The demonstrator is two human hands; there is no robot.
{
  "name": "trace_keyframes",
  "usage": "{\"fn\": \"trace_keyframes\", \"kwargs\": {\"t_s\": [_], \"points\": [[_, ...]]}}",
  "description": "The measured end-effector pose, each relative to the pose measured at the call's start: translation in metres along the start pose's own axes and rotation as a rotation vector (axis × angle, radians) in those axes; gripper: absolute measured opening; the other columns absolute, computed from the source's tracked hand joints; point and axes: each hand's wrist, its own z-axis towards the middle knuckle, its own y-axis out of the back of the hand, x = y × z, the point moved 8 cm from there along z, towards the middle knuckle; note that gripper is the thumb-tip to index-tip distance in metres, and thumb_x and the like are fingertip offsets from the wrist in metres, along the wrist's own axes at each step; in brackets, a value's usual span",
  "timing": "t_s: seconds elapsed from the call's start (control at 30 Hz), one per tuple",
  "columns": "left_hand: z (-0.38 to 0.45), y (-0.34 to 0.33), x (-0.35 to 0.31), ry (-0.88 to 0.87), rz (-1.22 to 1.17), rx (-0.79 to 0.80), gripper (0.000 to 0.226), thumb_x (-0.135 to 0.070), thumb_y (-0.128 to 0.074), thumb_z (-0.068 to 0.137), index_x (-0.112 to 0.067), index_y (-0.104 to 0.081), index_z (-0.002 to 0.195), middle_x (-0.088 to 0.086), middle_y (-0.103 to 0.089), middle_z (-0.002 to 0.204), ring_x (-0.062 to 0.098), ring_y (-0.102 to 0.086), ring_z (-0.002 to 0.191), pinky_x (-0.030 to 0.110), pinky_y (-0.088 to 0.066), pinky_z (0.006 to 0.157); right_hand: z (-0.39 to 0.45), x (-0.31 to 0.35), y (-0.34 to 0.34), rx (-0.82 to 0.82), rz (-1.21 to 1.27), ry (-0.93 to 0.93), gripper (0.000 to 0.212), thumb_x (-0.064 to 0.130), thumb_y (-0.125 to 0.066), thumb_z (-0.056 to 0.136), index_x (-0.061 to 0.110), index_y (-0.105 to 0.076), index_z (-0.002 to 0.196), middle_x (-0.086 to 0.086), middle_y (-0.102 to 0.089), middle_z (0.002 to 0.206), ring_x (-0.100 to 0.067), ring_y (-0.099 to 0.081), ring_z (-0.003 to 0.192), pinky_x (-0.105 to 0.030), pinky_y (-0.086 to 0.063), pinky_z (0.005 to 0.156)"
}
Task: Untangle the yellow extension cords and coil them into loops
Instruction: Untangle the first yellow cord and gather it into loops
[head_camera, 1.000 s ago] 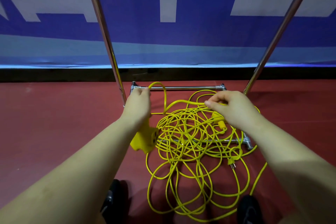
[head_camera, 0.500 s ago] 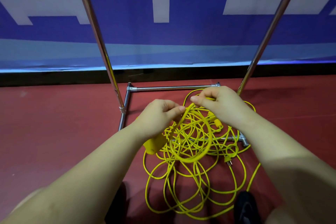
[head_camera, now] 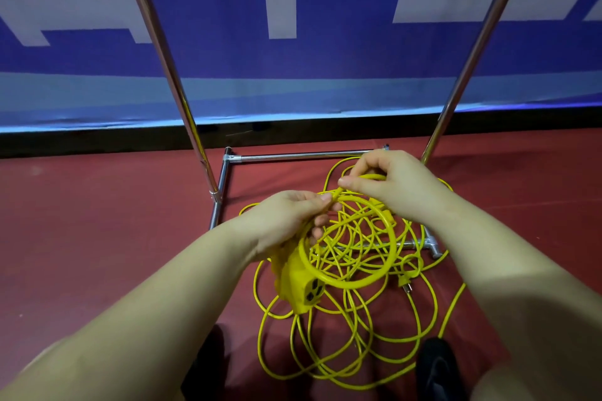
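Note:
A tangled heap of yellow extension cord (head_camera: 345, 332) lies on the red floor in front of me. My left hand (head_camera: 286, 218) grips the cord just above its yellow multi-outlet socket block (head_camera: 301, 286), which hangs below the hand. One round loop of the thick cord (head_camera: 389, 267) hangs from that hand. My right hand (head_camera: 391, 185) pinches the same cord at the top of the loop, close to my left fingertips. A yellow plug (head_camera: 405, 282) lies on the heap to the right.
A chrome rack frame stands over the heap: two slanted poles (head_camera: 169, 75), (head_camera: 469, 68) and base bars (head_camera: 299, 157) on the floor. A blue and white banner (head_camera: 293, 42) hangs behind. My black shoes (head_camera: 435, 365) flank the heap at the bottom edge.
My hands have come together. A round loop of cord has formed and now hangs from my left hand, and the socket block has lifted with it.

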Motion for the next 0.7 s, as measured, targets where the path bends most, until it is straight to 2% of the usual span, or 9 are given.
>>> {"fn": "trace_keyframes", "kwargs": {"t_s": [0.1,0.23,0.33,0.43,0.5,0.6,0.7], "points": [[0.000,0.007,-0.001,0.011,0.005,-0.078,0.027,-0.029,-0.041,0.099,-0.014,-0.049,0.079,-0.007,-0.036,0.052,0.006,-0.035,0.043,0.018,-0.037,0.044,-0.003,-0.004,-0.012,0.122,-0.043,-0.046,0.029,0.050,-0.060,0.082,0.022,-0.064,0.073,0.002,-0.055,0.062,-0.009,-0.045,0.054,-0.028,-0.038,0.058],[-0.001,0.015,-0.006,-0.016,0.056,-0.122,0.030,-0.035,-0.040,0.098,-0.016,-0.048,0.076,-0.009,-0.032,0.050,0.005,-0.031,0.040,0.019,-0.033,0.046,-0.013,-0.009,-0.032,0.359,-0.049,-0.129,0.035,0.046,-0.044,0.093,0.022,-0.064,0.076,0.007,-0.065,0.072,-0.004,-0.051,0.057,-0.027,-0.041,0.063],[-0.002,0.016,-0.010,-0.041,0.088,-0.076,0.033,-0.037,-0.040,0.097,-0.016,-0.049,0.074,-0.009,-0.030,0.049,0.005,-0.029,0.039,0.018,-0.033,0.044,-0.012,-0.009,-0.030,0.303,0.181,-0.164,0.035,0.041,-0.043,0.094,0.019,-0.059,0.072,0.008,-0.058,0.057,-0.011,-0.047,0.057,-0.027,-0.036,0.061],[-0.003,0.018,-0.012,-0.065,0.141,-0.065,0.036,-0.045,-0.049,0.087,-0.014,-0.055,0.070,-0.005,-0.037,0.043,0.007,-0.033,0.037,0.020,-0.031,0.044,-0.008,-0.013,-0.022,0.236,0.229,-0.155,0.034,0.044,-0.047,0.091,0.021,-0.062,0.071,0.010,-0.043,0.049,-0.009,-0.037,0.051,-0.023,-0.030,0.054],[-0.004,0.018,-0.010,-0.043,0.125,-0.068,0.039,-0.050,-0.053,0.078,-0.013,-0.056,0.066,-0.003,-0.042,0.041,0.008,-0.037,0.035,0.017,-0.034,0.041,-0.007,-0.017,-0.021,0.229,0.228,-0.138,0.034,0.048,-0.051,0.087,0.021,-0.065,0.070,0.006,-0.041,0.054,-0.015,-0.036,0.058,-0.026,-0.029,0.056],[-0.006,0.014,-0.007,-0.002,0.063,-0.048,0.046,-0.053,-0.046,0.081,-0.014,-0.045,0.057,-0.004,-0.037,0.039,0.009,-0.035,0.034,0.015,-0.032,0.038,-0.007,-0.017,-0.021,0.234,0.223,-0.102,0.039,0.061,-0.053,0.073,0.025,-0.067,0.069,-0.006,-0.041,0.067,-0.019,-0.035,0.065,-0.030,-0.029,0.064],[-0.007,0.015,-0.007,0.006,0.044,-0.022,0.052,-0.065,-0.041,0.070,-0.016,-0.039,0.051,-0.004,-0.031,0.039,0.010,-0.030,0.035,0.017,-0.029,0.038,-0.007,-0.014,-0.024,0.258,0.254,-0.071,0.036,0.060,-0.052,0.072,0.027,-0.063,0.061,-0.007,-0.040,0.069,-0.019,-0.033,0.066,-0.031,-0.028,0.064]]}}
